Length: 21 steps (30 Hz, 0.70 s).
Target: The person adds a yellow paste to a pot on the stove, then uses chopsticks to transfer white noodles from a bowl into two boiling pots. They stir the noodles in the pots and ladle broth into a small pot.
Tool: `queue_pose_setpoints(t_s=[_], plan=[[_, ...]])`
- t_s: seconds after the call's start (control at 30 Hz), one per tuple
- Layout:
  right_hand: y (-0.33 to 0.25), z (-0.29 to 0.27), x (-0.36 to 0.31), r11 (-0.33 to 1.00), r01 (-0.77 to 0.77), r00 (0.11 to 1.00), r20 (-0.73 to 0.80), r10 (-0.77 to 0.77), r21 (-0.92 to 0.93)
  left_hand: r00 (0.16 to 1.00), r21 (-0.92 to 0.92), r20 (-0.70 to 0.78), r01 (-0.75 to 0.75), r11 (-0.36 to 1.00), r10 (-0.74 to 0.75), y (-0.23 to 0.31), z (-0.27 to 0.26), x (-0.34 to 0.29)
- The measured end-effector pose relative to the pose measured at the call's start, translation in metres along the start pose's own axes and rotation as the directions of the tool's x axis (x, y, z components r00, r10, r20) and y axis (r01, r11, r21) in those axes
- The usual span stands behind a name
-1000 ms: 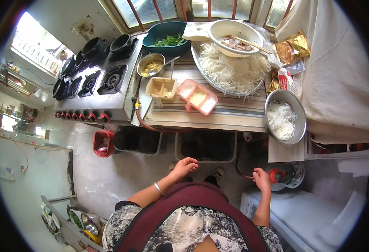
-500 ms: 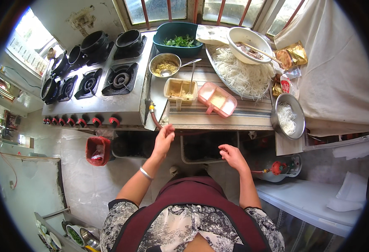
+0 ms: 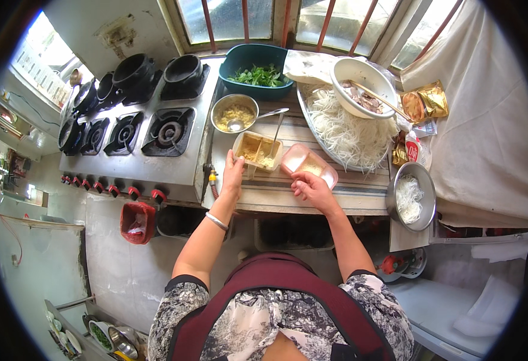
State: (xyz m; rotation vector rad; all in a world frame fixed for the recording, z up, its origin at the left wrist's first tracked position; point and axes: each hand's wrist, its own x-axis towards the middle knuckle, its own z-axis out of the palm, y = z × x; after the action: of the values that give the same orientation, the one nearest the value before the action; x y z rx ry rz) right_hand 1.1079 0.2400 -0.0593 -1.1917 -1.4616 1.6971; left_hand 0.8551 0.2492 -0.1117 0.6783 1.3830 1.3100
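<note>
My left hand (image 3: 232, 178) is at the left front corner of a cream divided seasoning box (image 3: 253, 161), its fingers stretched up along the side. Yellowish seasonings fill the compartments, and a spoon (image 3: 277, 129) stands in the right one. To its right lies a pink divided box (image 3: 294, 157) with pale granules inside. My right hand (image 3: 313, 191) is curled against that box's front edge, fingers bent in; whatever they hold is hidden. Behind the cream box, a steel bowl (image 3: 218, 112) holds a yellow chopped mixture and a ladle (image 3: 265, 113).
A gas stove (image 3: 131, 171) with black pots adjoins on the left. Behind the boxes stands a green basin (image 3: 228, 66) of leafy greens. To the right are a platter of white noodles (image 3: 342, 135), a white bowl (image 3: 343, 71) with meat and chopsticks, and a steel bowl (image 3: 391, 207) of noodles.
Both hands have moved forward from in front of the counter to the seasoning boxes. My left hand reached the cream box, my right the pink one. The view has shifted slightly.
</note>
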Motion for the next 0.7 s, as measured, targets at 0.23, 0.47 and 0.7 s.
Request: queue_pose_setpoints(t_s=[0.23,0.47,0.7], plan=[[-0.005,-0.048,0.009,0.986,0.109,0.989,-0.113,-0.095,0.123,1.000,-0.107,-0.019,0.013,0.994,-0.015,-0.005,0.016,0.056],[-0.037,-0.239,0.032,0.834,0.478,0.639,-0.760,-0.115,0.276,0.897,-0.428,-0.409,-0.027,0.904,-0.166,0.001,-0.009,0.125],[-0.046,-0.309,0.075,0.734,0.579,0.645,-0.751,-0.145,0.355,0.911,-0.388,-0.359,0.050,0.920,-0.201,0.015,-0.003,0.147]])
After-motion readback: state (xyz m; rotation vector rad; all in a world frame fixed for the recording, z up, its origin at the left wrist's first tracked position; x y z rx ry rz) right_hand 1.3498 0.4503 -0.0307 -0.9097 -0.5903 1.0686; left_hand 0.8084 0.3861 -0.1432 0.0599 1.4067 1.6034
